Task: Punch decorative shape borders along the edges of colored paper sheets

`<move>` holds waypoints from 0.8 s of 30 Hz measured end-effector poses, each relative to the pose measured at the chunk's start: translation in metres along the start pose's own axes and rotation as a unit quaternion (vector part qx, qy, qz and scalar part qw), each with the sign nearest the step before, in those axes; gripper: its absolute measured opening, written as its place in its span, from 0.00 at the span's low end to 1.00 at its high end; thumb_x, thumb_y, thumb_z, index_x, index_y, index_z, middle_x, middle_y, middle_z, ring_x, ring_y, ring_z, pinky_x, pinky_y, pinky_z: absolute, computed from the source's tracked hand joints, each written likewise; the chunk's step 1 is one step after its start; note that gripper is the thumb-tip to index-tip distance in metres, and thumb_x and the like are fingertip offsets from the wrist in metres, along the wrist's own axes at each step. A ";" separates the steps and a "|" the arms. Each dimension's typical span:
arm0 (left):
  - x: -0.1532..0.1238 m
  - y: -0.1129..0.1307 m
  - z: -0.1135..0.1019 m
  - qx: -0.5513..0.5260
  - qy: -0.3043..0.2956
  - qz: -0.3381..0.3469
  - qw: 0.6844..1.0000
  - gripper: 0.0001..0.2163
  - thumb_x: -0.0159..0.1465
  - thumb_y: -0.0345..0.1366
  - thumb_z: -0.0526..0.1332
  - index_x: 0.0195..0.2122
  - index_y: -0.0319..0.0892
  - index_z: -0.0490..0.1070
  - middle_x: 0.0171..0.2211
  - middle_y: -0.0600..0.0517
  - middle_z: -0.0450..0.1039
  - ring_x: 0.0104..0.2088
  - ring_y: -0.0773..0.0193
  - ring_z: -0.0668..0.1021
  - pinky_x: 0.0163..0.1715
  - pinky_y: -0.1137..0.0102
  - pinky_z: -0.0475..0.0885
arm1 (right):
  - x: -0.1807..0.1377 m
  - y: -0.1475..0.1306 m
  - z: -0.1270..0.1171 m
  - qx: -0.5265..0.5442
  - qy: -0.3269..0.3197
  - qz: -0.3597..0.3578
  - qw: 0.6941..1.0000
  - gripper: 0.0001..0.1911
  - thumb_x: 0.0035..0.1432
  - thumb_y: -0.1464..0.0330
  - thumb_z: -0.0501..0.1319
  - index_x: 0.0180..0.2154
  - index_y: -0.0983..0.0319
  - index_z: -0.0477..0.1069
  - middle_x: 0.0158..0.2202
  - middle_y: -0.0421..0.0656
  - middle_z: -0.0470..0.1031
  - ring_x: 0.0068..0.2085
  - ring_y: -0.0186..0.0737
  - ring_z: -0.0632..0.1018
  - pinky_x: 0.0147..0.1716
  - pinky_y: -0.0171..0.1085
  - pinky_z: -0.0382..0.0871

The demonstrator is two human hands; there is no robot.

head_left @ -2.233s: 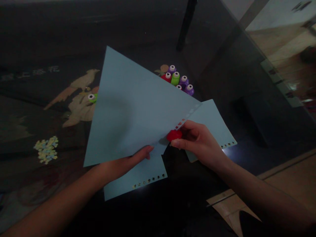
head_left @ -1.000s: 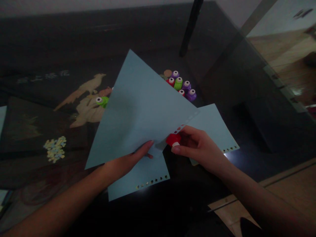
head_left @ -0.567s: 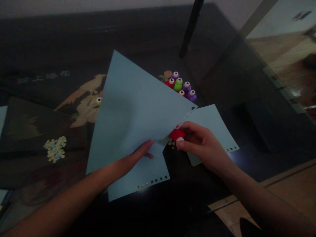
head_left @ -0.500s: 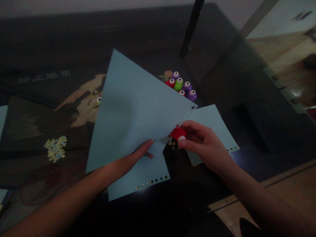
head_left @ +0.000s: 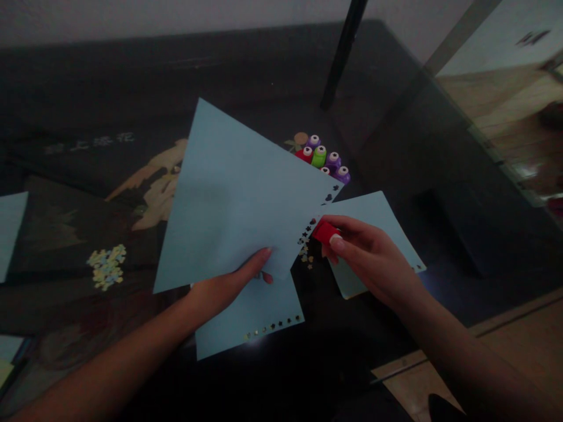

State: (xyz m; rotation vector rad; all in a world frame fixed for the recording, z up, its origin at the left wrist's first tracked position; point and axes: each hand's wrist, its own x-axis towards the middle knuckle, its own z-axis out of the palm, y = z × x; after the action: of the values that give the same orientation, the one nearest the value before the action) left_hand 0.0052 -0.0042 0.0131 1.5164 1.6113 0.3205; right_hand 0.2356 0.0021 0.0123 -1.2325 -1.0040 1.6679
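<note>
My left hand [head_left: 229, 284] pinches the lower edge of a large light-blue paper sheet [head_left: 233, 199] and holds it up over the dark table. A row of small punched shapes runs along the sheet's right edge. My right hand [head_left: 369, 258] is closed on a small red paper punch [head_left: 326, 231], which sits just off that punched edge. Tiny cut-out bits [head_left: 307, 258] lie on the table below the punch. Two more blue sheets lie flat under my hands, one at the front [head_left: 250, 316] and one at the right [head_left: 378, 217], each with punched holes along an edge.
A cluster of purple, red and green punches [head_left: 323, 161] stands behind the sheet. A pile of pale paper cut-outs [head_left: 105, 266] lies at the left. Another blue sheet [head_left: 9, 231] shows at the left border. A dark pole [head_left: 338, 53] rises at the back. The table's edge [head_left: 417, 357] runs at the lower right.
The red punch has come off the sheet's edge and moved slightly right. The raised sheet has turned so its punched holes show dark. Cut-out bits have dropped onto the table.
</note>
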 end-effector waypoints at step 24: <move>0.008 -0.009 0.004 -0.112 0.044 -0.038 0.992 0.23 0.58 0.56 0.57 0.15 0.45 0.76 0.24 0.48 0.80 0.31 0.56 0.79 0.45 0.62 0.72 | 0.005 0.000 -0.008 0.024 -0.003 -0.065 0.998 0.18 0.51 0.65 0.69 0.46 0.57 0.76 0.40 0.42 0.78 0.33 0.35 0.77 0.34 0.38 0.72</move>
State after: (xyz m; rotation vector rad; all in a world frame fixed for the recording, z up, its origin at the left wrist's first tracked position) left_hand 0.0037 -0.0001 0.0010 1.2837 1.6377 0.5141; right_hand 0.2428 0.0081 0.0092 -1.1089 -1.0201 1.5861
